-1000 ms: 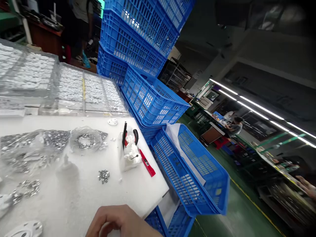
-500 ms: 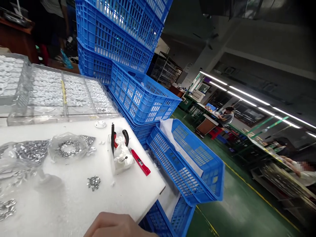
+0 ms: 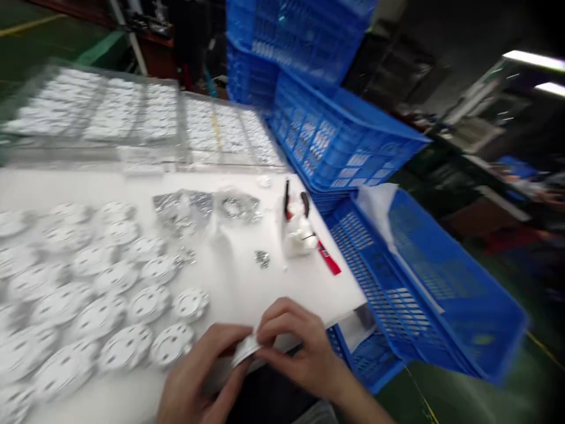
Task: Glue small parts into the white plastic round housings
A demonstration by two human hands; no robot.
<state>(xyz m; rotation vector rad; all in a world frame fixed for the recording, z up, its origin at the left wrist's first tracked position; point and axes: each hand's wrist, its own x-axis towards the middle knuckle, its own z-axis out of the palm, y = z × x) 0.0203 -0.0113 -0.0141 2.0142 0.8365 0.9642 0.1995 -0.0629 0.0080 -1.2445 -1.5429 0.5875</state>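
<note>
At the table's front edge, my left hand (image 3: pixel 200 377) grips a small white round plastic piece (image 3: pixel 244 351) between thumb and fingers, tilted nearly edge-on. My right hand (image 3: pixel 302 344) pinches at that piece's right edge; motion blur hides whether a smaller part sits between its fingertips. Left of my hands, many white plastic discs with holes (image 3: pixel 126 347) lie in rows on the white tabletop (image 3: pixel 233 277). Beyond them are clear bags of small metal parts (image 3: pixel 183 212) and a little pile of metal pieces (image 3: pixel 262 258).
A small open box with tools and white wads (image 3: pixel 300 235) stands near the right edge, a red cutter (image 3: pixel 329 259) beside it. Clear trays of white parts (image 3: pixel 119 112) line the back. Blue crates (image 3: pixel 344 135) are stacked behind and right, one lower crate (image 3: pixel 441 282) beside the table.
The view has swung left and down, bringing the rows of discs and both hands into sight. Earlier, only one hand showed at the bottom edge.
</note>
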